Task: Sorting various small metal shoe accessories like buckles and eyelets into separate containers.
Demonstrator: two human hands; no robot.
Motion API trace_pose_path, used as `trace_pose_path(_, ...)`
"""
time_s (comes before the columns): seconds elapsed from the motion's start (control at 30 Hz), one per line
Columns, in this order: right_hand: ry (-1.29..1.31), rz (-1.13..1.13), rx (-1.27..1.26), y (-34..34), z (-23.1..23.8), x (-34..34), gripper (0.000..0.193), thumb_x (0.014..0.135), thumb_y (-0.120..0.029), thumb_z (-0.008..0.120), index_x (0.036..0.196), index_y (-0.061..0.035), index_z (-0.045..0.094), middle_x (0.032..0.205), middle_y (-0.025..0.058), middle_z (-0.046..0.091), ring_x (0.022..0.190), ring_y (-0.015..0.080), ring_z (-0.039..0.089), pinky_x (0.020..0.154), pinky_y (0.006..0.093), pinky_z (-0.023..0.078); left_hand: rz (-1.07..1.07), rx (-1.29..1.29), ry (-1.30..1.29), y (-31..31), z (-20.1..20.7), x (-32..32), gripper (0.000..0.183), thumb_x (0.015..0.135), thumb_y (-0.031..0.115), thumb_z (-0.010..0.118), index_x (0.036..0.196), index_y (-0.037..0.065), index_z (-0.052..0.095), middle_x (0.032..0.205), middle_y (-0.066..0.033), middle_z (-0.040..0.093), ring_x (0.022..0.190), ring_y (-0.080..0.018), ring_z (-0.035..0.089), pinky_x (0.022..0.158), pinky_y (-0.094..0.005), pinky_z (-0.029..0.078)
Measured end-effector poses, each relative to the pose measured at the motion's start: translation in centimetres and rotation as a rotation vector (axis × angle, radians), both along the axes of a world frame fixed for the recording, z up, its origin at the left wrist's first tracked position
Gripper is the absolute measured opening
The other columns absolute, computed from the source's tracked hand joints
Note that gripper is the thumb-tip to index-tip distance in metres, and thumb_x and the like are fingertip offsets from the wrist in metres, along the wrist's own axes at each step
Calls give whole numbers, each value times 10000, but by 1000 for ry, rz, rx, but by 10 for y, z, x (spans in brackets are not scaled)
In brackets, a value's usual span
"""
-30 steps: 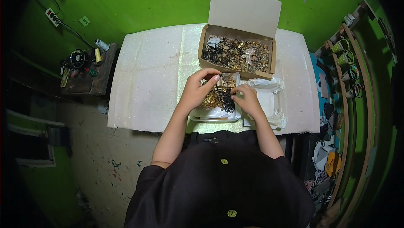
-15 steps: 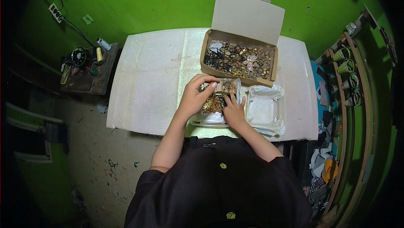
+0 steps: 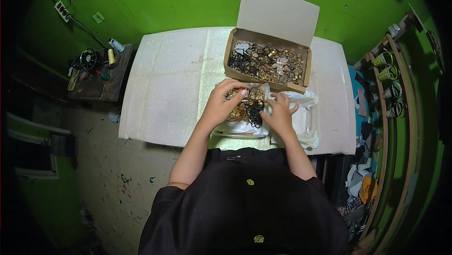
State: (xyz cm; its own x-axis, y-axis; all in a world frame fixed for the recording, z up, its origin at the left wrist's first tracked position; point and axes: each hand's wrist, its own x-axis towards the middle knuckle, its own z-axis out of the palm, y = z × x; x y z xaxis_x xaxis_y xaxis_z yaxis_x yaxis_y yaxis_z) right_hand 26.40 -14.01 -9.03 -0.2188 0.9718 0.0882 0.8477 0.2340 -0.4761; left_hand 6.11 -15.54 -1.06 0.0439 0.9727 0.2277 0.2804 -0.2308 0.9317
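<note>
A shallow tray lined with white plastic (image 3: 241, 129) lies near the table's front edge, with small gold-coloured pieces (image 3: 238, 113) and black ring-like pieces (image 3: 254, 114) heaped in it. Over the tray's left side arches my left hand (image 3: 220, 104), thumb and fingertips bent close together above the gold pieces. What they hold, if anything, is too small to make out. My right hand (image 3: 278, 116) is at the tray's right edge with fingers spread, beside the black pieces. Right of it sits a second white-lined tray (image 3: 310, 128), partly covered by that hand.
Behind the trays stands an open cardboard box (image 3: 270, 81) full of mixed metal and dark small pieces, its lid raised. A side table (image 3: 99, 88) at left bears thread spools. Wooden rails (image 3: 391, 113) with hanging sandals run along the right, above piled scraps (image 3: 360, 179).
My right hand has lifted off the pieces and moved right, uncovering the black rings. My left hand stays over the tray's left side, nearly unmoved. The view has shifted slightly.
</note>
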Motion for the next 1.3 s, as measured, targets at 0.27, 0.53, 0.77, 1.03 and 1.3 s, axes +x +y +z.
trace_pose_path(0.27, 195, -209, 142, 7, 19, 23, 361, 712, -201, 628, 1071, -171, 617, 1189, 31, 494, 1199, 245, 363, 982, 590, 88, -44, -142, -32, 4, -30, 8, 203, 841, 164, 615, 992, 32, 649, 947, -89, 615, 889, -182, 577, 810, -292, 433)
trace_pose_path(0.53, 311, -189, 108, 3, 10, 17, 347, 715, -190, 638, 1061, -183, 617, 1160, 20, 506, 1177, 226, 383, 982, 558, 100, -119, -197, -27, 9, -55, 28, 219, 847, 173, 608, 1011, 32, 644, 848, -49, 626, 754, -101, 548, 697, -241, 438)
trace_pose_path(0.77, 334, -234, 121, 5, 9, 25, 338, 721, -191, 636, 1059, -184, 614, 1149, 17, 511, 1170, 217, 392, 975, 545, 113, -170, -354, -52, 15, -75, 35, 236, 863, 161, 594, 1049, 21, 634, 836, -15, 609, 750, -68, 521, 698, -223, 427)
trace_pose_path(1.03, 336, -236, 96, 2, 3, 24, 324, 723, -180, 627, 1047, -180, 615, 1138, 10, 518, 1164, 210, 399, 976, 534, 111, -245, -354, -50, 15, -116, 35, 325, 893, 158, 560, 1179, 3, 567, 1072, -87, 631, 956, -120, 574, 852, -263, 437)
trace_pose_path(1.3, 345, -225, 82, 2, 2, 22, 317, 729, -186, 629, 1046, -181, 614, 1138, 3, 520, 1157, 209, 402, 972, 527, 119, -181, -151, 352, 7, -105, 41, 350, 757, 193, 685, 1095, 130, 626, 1054, -98, 593, 1012, -253, 544, 911, -362, 384)
